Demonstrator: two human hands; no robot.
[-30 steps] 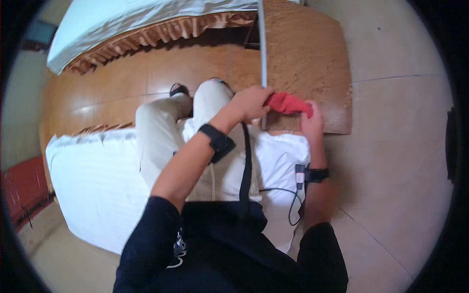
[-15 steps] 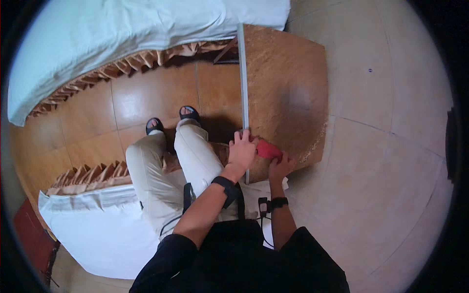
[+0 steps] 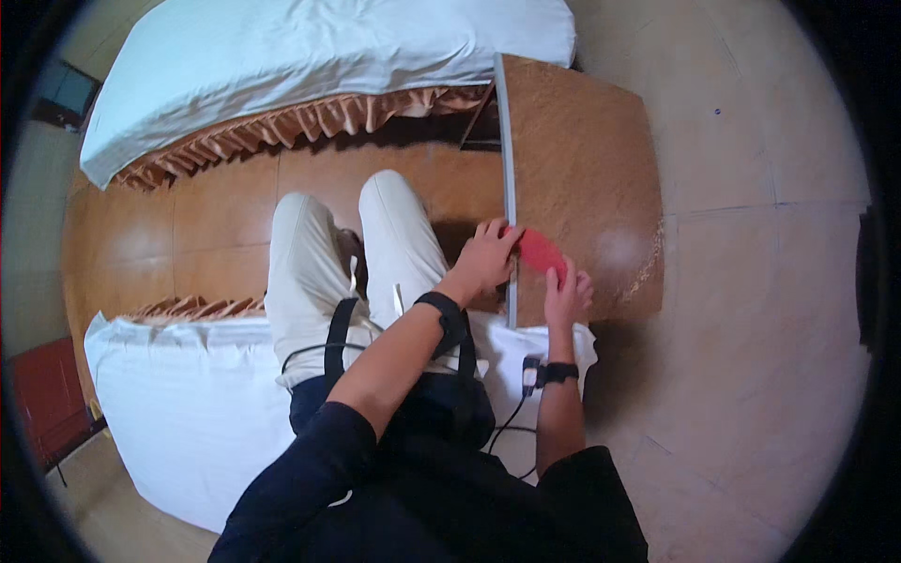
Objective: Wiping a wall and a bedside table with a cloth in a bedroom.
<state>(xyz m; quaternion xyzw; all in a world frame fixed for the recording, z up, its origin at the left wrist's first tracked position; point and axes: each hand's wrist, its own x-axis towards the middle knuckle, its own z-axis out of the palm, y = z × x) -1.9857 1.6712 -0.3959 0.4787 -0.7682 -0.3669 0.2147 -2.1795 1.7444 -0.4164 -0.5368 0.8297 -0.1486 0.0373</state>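
Note:
A flat, elongated red piece [image 3: 542, 250] is held between my two hands above the near left part of a brown tabletop [image 3: 587, 141]. I cannot tell what it is made of. My left hand [image 3: 488, 255] pinches its left end beside the table's pale edge strip. At its right end, the fingers and thumb of my right hand [image 3: 568, 293] are closed on it. Part of each end is hidden under the fingers. Dark bands with small devices are strapped round both wrists.
Pale crumbs [image 3: 642, 272] lie along the tabletop's right side. A bed with a white sheet [image 3: 328, 47] and brown ruffled skirt stands across from me; another white-covered surface [image 3: 188, 403] is under me. A dark red chair-like object [image 3: 47, 399] stands far left. Cables hang by my lap.
My view has tilted and shifted, so my feet are mostly hidden behind my knees. The red piece now shows longer between my hands, which still grip it.

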